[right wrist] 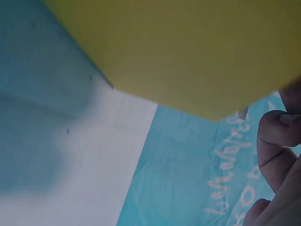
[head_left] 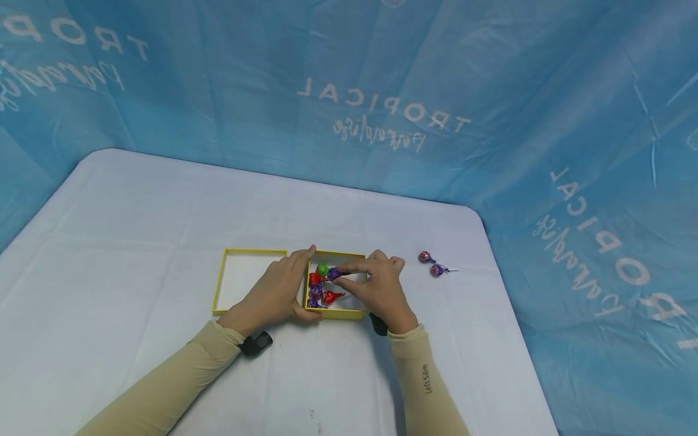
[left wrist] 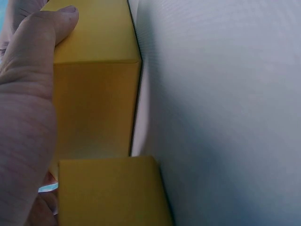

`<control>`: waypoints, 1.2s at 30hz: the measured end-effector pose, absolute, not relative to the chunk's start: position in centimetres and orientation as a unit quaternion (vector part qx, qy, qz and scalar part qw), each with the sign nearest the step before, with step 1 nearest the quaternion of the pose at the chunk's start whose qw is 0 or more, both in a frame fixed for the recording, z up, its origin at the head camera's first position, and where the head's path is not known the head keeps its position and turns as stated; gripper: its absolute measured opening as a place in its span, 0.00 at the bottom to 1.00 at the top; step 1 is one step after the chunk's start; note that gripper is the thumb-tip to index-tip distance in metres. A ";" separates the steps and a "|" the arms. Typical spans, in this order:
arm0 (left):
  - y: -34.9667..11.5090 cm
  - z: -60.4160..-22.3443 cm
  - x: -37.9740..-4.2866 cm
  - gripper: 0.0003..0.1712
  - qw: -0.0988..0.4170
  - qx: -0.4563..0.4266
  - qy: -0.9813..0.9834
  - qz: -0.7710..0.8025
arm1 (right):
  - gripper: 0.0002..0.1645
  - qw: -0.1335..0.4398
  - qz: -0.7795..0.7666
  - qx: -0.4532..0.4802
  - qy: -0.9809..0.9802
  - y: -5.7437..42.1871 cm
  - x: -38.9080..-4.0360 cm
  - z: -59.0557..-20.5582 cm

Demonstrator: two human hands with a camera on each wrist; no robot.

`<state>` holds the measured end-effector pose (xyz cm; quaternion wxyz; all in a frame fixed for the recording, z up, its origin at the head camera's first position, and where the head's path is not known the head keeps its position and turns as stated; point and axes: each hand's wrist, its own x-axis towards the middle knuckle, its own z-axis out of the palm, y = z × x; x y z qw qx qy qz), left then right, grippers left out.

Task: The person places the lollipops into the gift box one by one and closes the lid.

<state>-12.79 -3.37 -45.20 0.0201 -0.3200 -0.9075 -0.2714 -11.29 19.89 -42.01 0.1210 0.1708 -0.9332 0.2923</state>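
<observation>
A yellow-edged box [head_left: 339,314] with a white inside stands on the table. Several wrapped lollipops lie along its left side, among them a green lollipop [head_left: 322,269] and a red lollipop [head_left: 330,297]. My left hand [head_left: 277,289] grips the box's left end, thumb against the yellow front wall [left wrist: 101,33] and fingers reaching to the back corner. Inside the box, my right hand [head_left: 380,284] pinches a purple lollipop [head_left: 334,274] between thumb and index finger, next to the green one. In the right wrist view the yellow wall [right wrist: 188,56] hides the fingertips and the lollipop.
Left of the box lies a second shallow yellow-edged tray [head_left: 219,284], partly behind my left hand. A red-wrapped lollipop [head_left: 425,257] and a purple one [head_left: 436,270] lie to the right on the white tablecloth [head_left: 163,206]. Blue printed curtains [head_left: 262,109] hang beyond the table.
</observation>
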 end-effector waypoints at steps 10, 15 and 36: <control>-3.4 -45.2 -12.7 0.78 0.015 -0.317 -0.910 -0.266 | 0.11 0.125 0.269 0.199 -0.934 18.8 -11.3 -42.3; -3.5 -45.4 -12.8 0.78 0.016 -0.316 -0.912 -0.262 | 0.10 0.119 0.243 0.195 -0.943 18.7 -11.4 -42.6; -3.3 -45.5 -12.8 0.78 0.029 -0.321 -0.909 -0.264 | 0.03 0.094 0.178 0.178 -0.963 18.5 -11.3 -42.8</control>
